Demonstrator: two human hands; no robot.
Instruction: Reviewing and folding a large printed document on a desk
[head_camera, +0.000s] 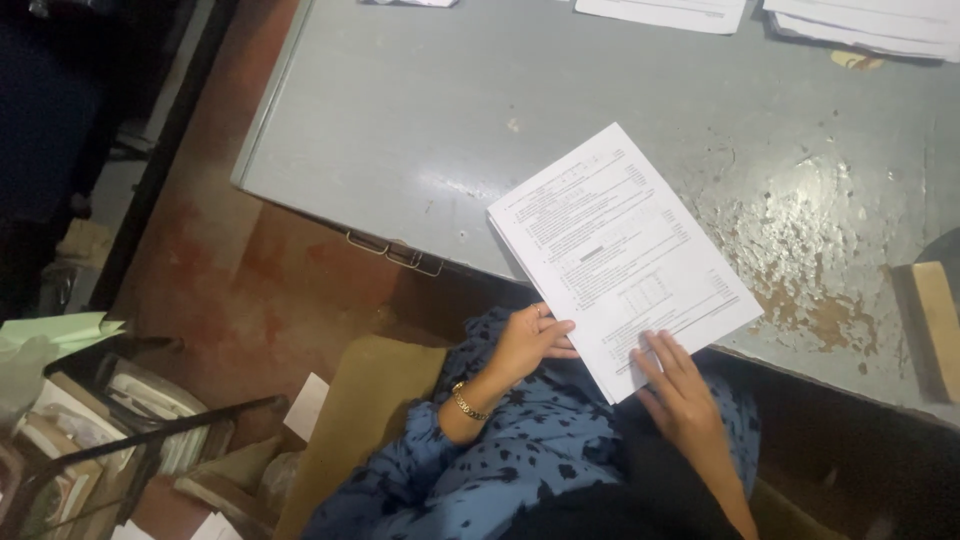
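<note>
Head view, left hand (528, 340): fingers curled loosely at the near left edge of a stack of white printed paper sheets (620, 255), fingertips touching that edge; a gold bracelet (467, 402) circles the wrist.
Head view, right hand (680, 385): fingers stretched out almost flat, slightly spread, pressing on the stack's near corner; nothing is pinched.
Paper stack: lies tilted on the grey metal worktop (420, 110), its near corner hanging over the front edge above the lap.
Around: patch of flaked paint (815, 250) right of the stack; more white paper piles (860, 22) at the far edge, well apart; a pale wooden block (935, 325) at the right.
Containers: a dark wire rack (110, 430) on the floor at lower left holds books and papers.
</note>
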